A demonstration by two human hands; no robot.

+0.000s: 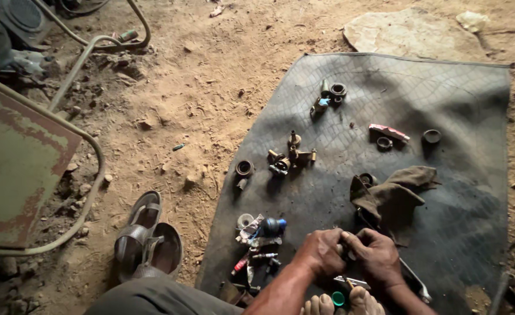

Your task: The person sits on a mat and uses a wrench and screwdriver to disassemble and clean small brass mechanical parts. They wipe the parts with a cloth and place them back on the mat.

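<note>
Two hands meet low on a dark rubber mat (444, 105) spread over sandy ground (211, 76). Far left stands a rusty green metal frame (18, 163), then a pair of worn sandals (146, 236) on the dirt. Further right, at the mat's edge, lies a cluster of small tubes and wrappers (260, 239). The left hand (320, 252) and right hand (377, 256) are pressed together, fingers curled around a small metal part (345, 249); it is mostly hidden, so its long axis and heading cannot be told. Below them bare toes (342, 303) show, with a green cap (338, 298) between. Above lie brass fittings (292, 154) and a ring-shaped part (244, 168); right of the hands sit a crumpled brown rag (394, 192) and a spanner (415, 280).
</note>
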